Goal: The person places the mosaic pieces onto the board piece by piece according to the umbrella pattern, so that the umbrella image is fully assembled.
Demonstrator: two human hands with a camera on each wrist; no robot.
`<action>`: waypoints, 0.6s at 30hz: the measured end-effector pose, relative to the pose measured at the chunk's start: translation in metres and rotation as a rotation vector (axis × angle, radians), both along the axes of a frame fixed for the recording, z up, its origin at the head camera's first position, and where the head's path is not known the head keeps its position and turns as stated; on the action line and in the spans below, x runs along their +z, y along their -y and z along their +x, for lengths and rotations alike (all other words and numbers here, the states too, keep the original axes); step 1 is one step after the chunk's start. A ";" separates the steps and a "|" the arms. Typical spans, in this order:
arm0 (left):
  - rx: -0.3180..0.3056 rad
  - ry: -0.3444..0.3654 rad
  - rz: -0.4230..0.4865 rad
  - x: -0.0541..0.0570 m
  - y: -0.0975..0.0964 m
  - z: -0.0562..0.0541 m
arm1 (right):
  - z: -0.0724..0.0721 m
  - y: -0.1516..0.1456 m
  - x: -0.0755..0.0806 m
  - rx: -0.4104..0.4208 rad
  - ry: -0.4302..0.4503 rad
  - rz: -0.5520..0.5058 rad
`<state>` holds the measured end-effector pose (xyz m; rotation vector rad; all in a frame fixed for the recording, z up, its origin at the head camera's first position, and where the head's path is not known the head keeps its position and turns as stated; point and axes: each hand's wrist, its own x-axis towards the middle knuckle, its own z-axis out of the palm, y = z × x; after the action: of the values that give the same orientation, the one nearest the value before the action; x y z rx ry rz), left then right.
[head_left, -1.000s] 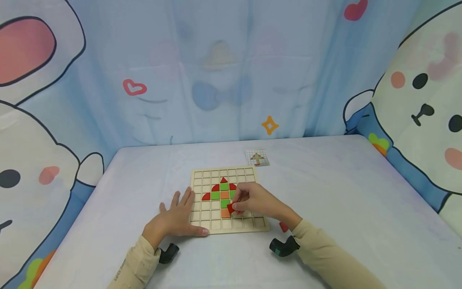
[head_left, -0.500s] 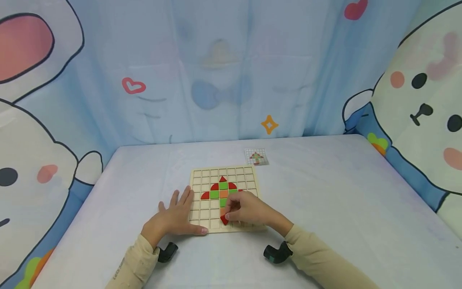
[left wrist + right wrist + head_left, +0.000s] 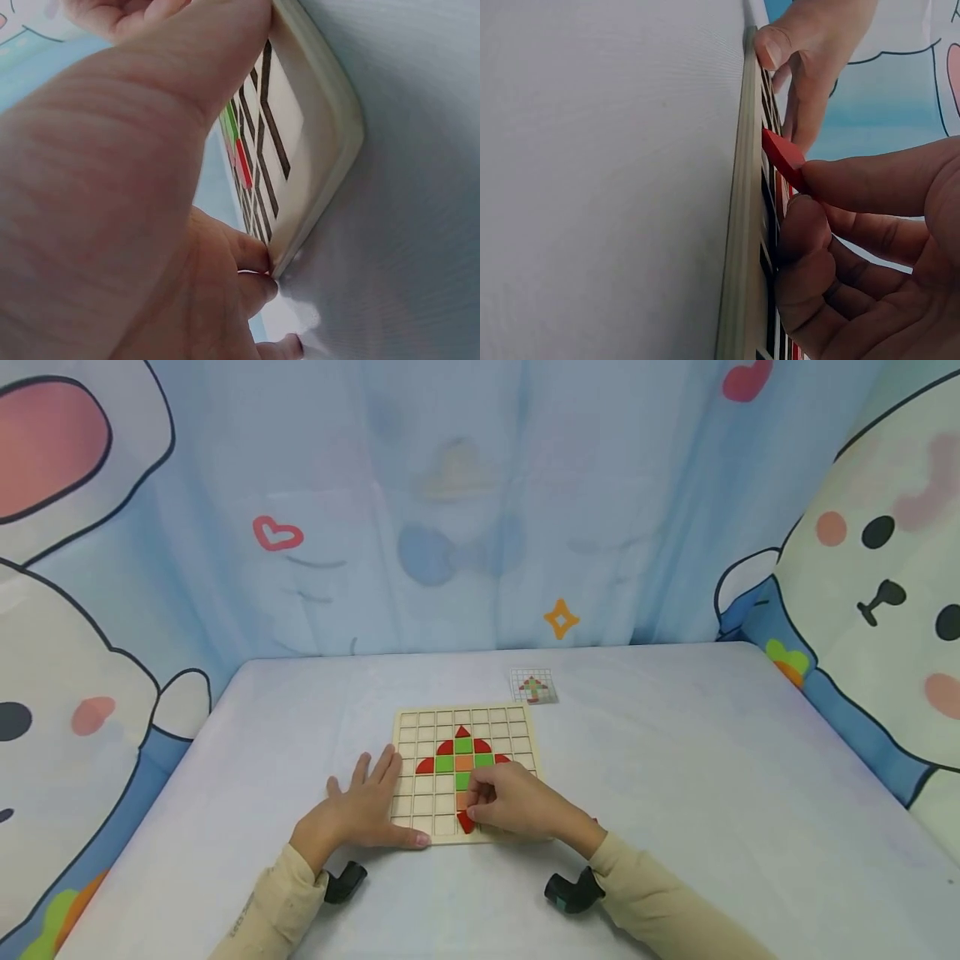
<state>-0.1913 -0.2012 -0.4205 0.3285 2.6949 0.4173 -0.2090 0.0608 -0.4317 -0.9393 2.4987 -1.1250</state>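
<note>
A wooden grid board (image 3: 423, 803) lies on the table with green, orange and red tiles forming a tree-like pattern. My left hand (image 3: 358, 814) rests along its left side with fingers spread. The thumb touches the front edge, as the left wrist view also shows. At the front of the pattern, below an orange tile (image 3: 461, 800), my right hand (image 3: 517, 802) pinches a red tile (image 3: 466, 821) between thumb and finger. In the right wrist view this red tile (image 3: 784, 157) tilts against the grid. My right hand hides part of the board's right side.
Behind the board lies a small card (image 3: 534, 686) printed with a gridded pattern. A bit of red shows behind the right wrist. Dark wrist-worn devices (image 3: 573, 892) hang close to the white tabletop (image 3: 712, 760). A printed curtain (image 3: 450, 568) stands behind.
My right hand has carried the red tile left and towards the board's front, from beside the pattern to below the orange tile. The left hand keeps its place.
</note>
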 end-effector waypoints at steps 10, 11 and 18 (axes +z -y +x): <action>0.005 0.003 0.011 0.000 0.000 0.000 | 0.004 0.005 -0.002 -0.043 -0.074 0.026; 0.004 0.003 0.013 0.000 0.000 0.001 | 0.005 0.006 -0.002 -0.050 -0.083 0.035; 0.005 -0.001 0.010 -0.001 0.001 0.000 | 0.008 0.010 -0.004 -0.054 -0.176 0.079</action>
<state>-0.1910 -0.2021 -0.4220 0.3255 2.6958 0.4329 -0.2010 0.0507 -0.4359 -0.9945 2.7013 -0.9894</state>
